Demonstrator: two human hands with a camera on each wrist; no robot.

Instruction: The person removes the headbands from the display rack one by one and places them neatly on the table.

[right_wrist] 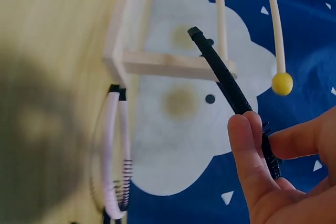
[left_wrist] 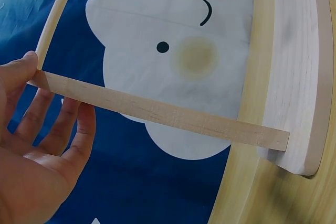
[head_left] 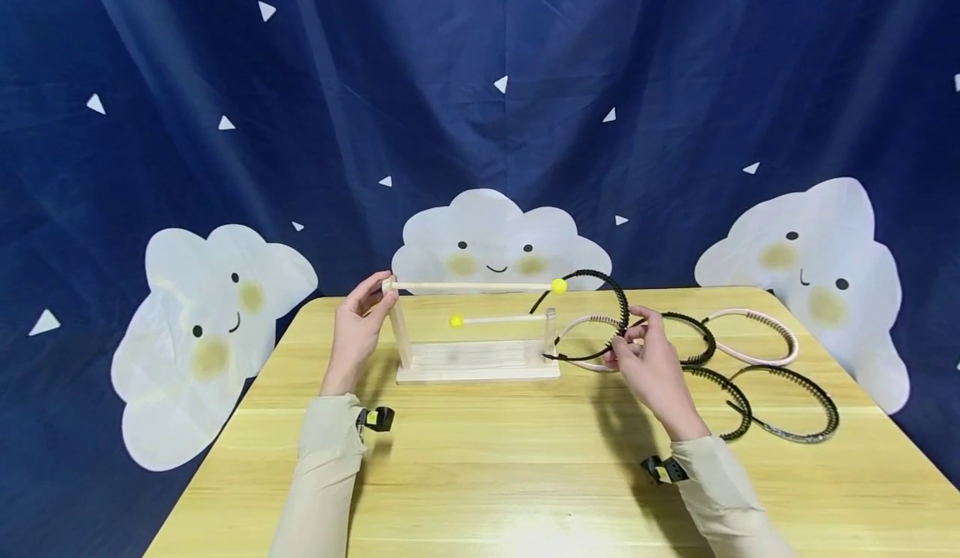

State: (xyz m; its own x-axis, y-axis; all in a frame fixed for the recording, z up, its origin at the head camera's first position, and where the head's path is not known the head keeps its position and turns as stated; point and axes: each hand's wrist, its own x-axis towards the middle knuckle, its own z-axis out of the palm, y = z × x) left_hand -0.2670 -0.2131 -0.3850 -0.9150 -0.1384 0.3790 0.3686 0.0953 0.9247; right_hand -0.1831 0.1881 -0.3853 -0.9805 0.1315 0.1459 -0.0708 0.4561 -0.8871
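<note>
A pale wooden stand [head_left: 480,372] has a flat base, two posts and two rods tipped with yellow balls. My left hand [head_left: 356,337] pinches the top of its left post [left_wrist: 147,106] between thumb and fingers. The upper rod [head_left: 472,286] runs from that post to a yellow ball [head_left: 559,286] at its right end. A shorter rod on the right post points left. In my right hand [head_left: 651,366], thumb and fingers pinch a black toothed headband [right_wrist: 231,90]. It is raised off the table, its open ends facing left, beside the upper rod's ball.
Behind the held headband, a pale pink headband [right_wrist: 109,145] lies by the stand's right post. Several more headbands lie on the table's right side, among them a black one [head_left: 831,412] and a pale pink one [head_left: 793,343]. A blue curtain [head_left: 480,125] with clouds hangs behind the table.
</note>
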